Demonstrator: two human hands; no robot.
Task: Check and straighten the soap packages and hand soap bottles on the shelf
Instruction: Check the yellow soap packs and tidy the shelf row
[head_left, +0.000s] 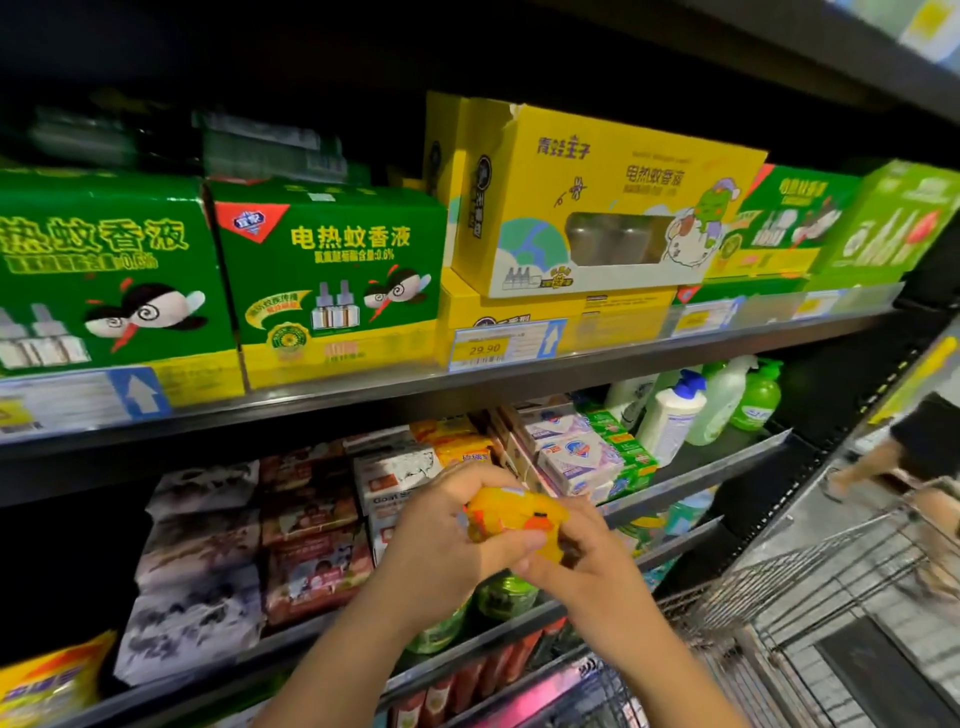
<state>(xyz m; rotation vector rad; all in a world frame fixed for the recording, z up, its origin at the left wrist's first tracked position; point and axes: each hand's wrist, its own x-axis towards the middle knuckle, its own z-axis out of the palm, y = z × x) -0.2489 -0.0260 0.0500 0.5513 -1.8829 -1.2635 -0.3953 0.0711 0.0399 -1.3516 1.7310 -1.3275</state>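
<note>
Two bare forearms reach up from the lower edge of the view, with no sleeve, watch, ring or glove visible on the left hand or the right hand; fingernails trimmed short.

Dark metal shelving fills the view in a dim shop aisle. Green and yellow boxes line the upper shelf. A wire shopping cart stands at right on what seems a pale floor.
</note>
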